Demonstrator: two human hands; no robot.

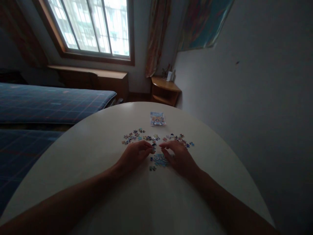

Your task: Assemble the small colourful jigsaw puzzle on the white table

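Grey-white plain wall (246,98) on R side, behind the rounded white smooth-topped table (102,192). Blue plaid fabric-covered mattress (49,103) L of table. Brown wood-framed window (95,27) w/ bars, bright, top L. Long light-brown wooden desk (112,73) below it. Orange-brown patterned fabric curtain (157,36) just R of window; brown wooden corner shelf unit (166,85) beneath, small white upright box (169,76) on top.

Both hands over table ctr. L hand (134,154): thumb + fingertips drawn close at small dark + pale jigsaw pcs (154,144); can't tell if it's pinching one. R hand (180,157): thumb + index curved, narrow gap btwn tips, just R of same pcs; its thumb side covers part of the joined light-blue jigsaw section (160,160), which lies flat nearest the R hand.

Rectangular blue-and-tan printed sheet (157,119) flat on far part of table, beyond all pcs.

Loose multicolor jigsaw pcs, L pile (132,136), spread beyond L hand. Loose multicolor jigsaw pcs, R pile (179,138), beyond R hand. Small dark-and-green jigsaw pcs (153,168) near side, just below joined section. Prints too small to read.
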